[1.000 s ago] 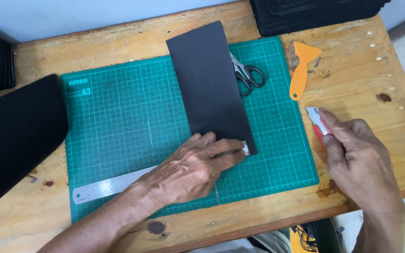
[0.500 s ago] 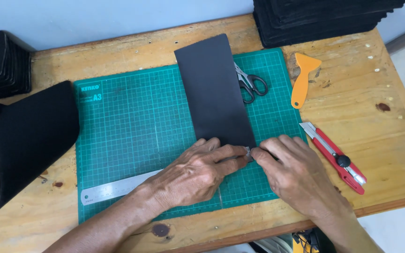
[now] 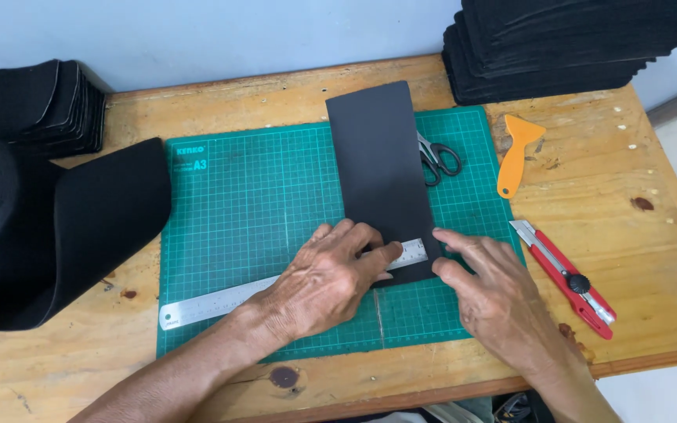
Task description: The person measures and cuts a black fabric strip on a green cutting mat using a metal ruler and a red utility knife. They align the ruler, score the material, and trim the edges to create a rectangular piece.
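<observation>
This looks like a small workshop: a wooden table (image 3: 197, 110) holds a green cutting mat (image 3: 229, 204), a red knife (image 3: 570, 280) and stacks of black sheets (image 3: 558, 47).

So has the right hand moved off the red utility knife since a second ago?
Yes. The right hand left the red utility knife, which lies on the table, and went left onto the green cutting mat, beside the black sheet.

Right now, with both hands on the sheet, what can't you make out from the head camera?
- Head view: middle of the steel ruler, covered by the left hand.
- Black sheet's near edge, partly hidden by both hands; right hand covers its corner.
- Scissors' blades, tucked under the sheet.
- Black foam roll, cut off by the left edge.
- Ruler markings: too small.
</observation>
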